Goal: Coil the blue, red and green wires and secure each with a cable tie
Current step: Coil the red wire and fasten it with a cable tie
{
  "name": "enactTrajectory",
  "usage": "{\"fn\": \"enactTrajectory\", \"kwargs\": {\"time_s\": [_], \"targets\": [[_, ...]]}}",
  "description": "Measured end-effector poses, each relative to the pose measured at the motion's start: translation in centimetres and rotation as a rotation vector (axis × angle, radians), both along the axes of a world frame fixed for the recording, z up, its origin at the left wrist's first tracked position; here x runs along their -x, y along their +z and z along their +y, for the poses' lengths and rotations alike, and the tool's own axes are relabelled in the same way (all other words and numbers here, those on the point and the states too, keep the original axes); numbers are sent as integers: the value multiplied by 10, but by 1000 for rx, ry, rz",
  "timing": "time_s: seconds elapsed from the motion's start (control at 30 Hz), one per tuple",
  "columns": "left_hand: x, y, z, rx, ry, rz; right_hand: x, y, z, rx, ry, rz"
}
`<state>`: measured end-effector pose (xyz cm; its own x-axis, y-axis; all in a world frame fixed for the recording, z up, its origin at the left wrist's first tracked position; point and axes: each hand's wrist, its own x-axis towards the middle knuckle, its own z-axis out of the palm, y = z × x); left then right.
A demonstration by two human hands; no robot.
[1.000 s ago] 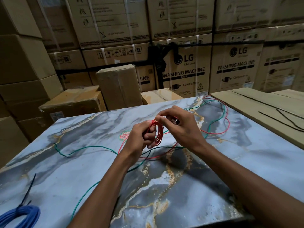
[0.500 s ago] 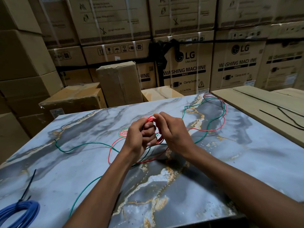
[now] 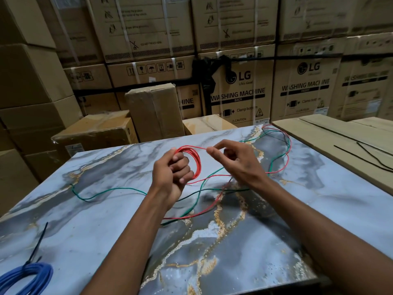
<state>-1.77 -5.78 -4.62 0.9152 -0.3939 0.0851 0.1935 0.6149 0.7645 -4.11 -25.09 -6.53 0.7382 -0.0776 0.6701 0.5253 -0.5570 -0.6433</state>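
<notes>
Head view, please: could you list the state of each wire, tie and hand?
Thin red wire: partly coiled, rest trailing loose.
Thin green wire: uncoiled on table.
Blue wire coil: coiled, black tie on it.
Loose black cable ties: unused on cardboard.
Left hand: grips red coil.
Right hand: pinches red strand.

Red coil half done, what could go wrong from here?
1. The loose red wire crosses the green wire in several places on the table; pulling more slack may drag or snag the green one.
2. The left hand alone grips the red coil; a slip could let the loops spring apart.
3. The right hand only pinches the strand, so a loop may come out uneven.
</notes>
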Motion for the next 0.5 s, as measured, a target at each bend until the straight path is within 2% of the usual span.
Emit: {"fn": "enactTrajectory", "kwargs": {"time_s": [0.07,0.2,0.4,0.47,0.5], "targets": [[-5,1,7,68,41,41,0,5,-15,-22,-25,3],[-12,-4,10,60,103,76,-2,16,-35,-154,5,2],[-10,-1,9,70,91,70,-3,17,-44,-144,38,32],[-11,1,12,101,91,77,-2,20,-47,-223,120,132],[-12,2,14,128,94,85,-2,23,-49,-352,237,229]]}}
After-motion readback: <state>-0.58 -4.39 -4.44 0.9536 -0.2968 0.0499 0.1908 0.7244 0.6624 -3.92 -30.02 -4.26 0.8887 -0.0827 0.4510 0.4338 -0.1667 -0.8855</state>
